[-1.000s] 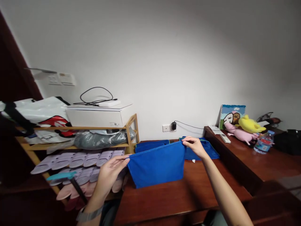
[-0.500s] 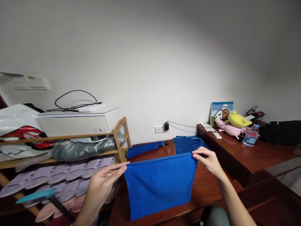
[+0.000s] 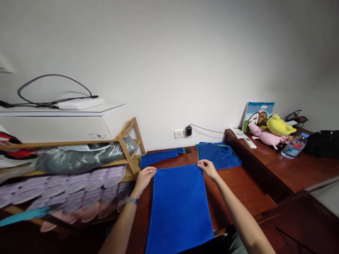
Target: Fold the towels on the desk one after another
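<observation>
Pinching the 2 far corners of a blue cloth (image 3: 180, 208), the left hand (image 3: 144, 177) and right hand (image 3: 208, 169) hold its top edge nearly level, thumbs pressed against fingertips. The cloth is soft, matte and roughly rectangular, stretched out over the reddish-brown wooden table (image 3: 246, 188), with a thin stitched hem.

Beyond it lie 2 more blue pieces: a narrow folded strip (image 3: 161, 157) behind the left hand and a rumpled, green-edged cloth (image 3: 218, 155) near the right hand. To the left, a pale wooden rack (image 3: 132, 143) carries rows of lilac slippers (image 3: 96, 180), a grey bundle (image 3: 82, 158) in shiny plastic and a smooth white box (image 3: 55, 127). On the raised ledge at right sit 2 plush toys, yellow (image 3: 279, 125) and pink (image 3: 267, 137), beside a clear bottle (image 3: 293, 145).

The cloth's near left corner runs out of view, and whether its underside touches the wood cannot be told. The box and a turquoise object (image 3: 25, 215) are cut off at left; a black item (image 3: 321, 144) at right is too dark to make out.
</observation>
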Demonstrator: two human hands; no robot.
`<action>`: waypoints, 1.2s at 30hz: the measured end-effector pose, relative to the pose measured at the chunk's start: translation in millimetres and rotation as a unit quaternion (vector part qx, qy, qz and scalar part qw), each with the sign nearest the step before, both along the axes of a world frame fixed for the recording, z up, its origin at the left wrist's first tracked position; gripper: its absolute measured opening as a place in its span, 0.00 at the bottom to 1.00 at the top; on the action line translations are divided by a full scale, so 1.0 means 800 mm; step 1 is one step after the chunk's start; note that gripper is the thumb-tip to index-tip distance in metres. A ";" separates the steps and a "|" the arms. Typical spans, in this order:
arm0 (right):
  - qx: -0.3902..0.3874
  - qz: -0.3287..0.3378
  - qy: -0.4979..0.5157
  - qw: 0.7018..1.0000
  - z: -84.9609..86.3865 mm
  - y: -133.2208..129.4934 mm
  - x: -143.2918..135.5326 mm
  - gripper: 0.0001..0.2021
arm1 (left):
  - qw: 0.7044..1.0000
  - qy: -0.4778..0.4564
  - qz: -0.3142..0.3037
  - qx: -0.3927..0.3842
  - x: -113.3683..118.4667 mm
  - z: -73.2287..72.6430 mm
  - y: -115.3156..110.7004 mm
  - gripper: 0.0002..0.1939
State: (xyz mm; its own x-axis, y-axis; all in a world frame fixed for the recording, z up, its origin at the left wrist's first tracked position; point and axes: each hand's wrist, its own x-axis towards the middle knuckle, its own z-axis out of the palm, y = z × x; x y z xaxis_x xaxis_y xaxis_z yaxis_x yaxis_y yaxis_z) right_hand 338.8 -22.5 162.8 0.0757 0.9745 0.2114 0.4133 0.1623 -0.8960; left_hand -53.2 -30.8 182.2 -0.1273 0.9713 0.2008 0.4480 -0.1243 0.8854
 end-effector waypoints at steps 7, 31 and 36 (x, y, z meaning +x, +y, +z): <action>0.024 -0.056 -0.110 0.992 -0.105 0.014 -0.070 0.21 | 0.995 0.086 0.040 0.038 0.038 -0.119 0.019 0.17; -0.051 0.071 -0.399 0.913 -0.159 0.026 -0.147 0.33 | 0.877 0.470 -0.089 0.036 0.084 -0.202 0.043 0.32; -0.115 0.024 -0.418 0.901 -0.148 0.024 -0.092 0.33 | 0.878 0.471 -0.076 0.023 0.035 -0.208 0.048 0.32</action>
State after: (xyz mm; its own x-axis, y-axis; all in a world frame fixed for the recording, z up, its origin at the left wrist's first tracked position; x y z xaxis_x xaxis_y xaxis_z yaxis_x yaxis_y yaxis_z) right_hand 265.1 -3.2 44.5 -0.0589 0.9977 -0.0335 0.9571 0.0469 -0.2860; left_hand -25.3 7.8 15.9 0.2465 0.9511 0.1861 0.9546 -0.2714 0.1225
